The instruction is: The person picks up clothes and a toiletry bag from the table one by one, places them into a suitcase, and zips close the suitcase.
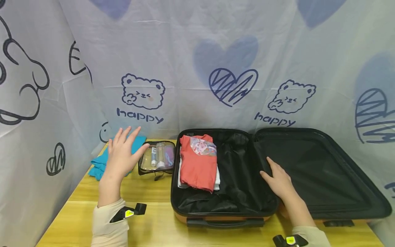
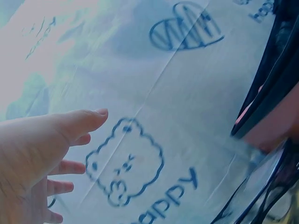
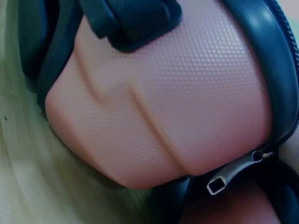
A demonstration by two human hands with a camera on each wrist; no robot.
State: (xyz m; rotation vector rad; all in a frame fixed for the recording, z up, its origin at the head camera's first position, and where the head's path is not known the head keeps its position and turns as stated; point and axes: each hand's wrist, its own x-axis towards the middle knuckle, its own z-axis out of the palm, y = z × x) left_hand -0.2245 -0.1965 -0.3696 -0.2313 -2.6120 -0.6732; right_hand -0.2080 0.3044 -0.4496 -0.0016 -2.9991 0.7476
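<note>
An open black-lined suitcase (image 1: 237, 204) lies on the table, its lid (image 1: 308, 175) folded out to the right. Inside its left half is a folded red garment (image 1: 197, 171) with a printed picture, on top of white cloth (image 1: 217, 180). My left hand (image 1: 120, 157) is raised with fingers spread, holding nothing, in front of blue cloth (image 1: 98, 168) and beside a clear pouch (image 1: 157, 157) of toiletries. My right hand (image 1: 279, 180) is over the hinge side with fingers extended; whether it touches the lining cannot be told. The right wrist view shows the textured orange-pink shell (image 3: 177, 93).
A wooden table (image 1: 148, 219) carries everything. A white printed curtain (image 1: 185, 68) hangs behind and along the left. The suitcase's carry handle (image 1: 225, 223) faces the near edge, and a metal zip pull (image 3: 233, 172) hangs at the shell's seam.
</note>
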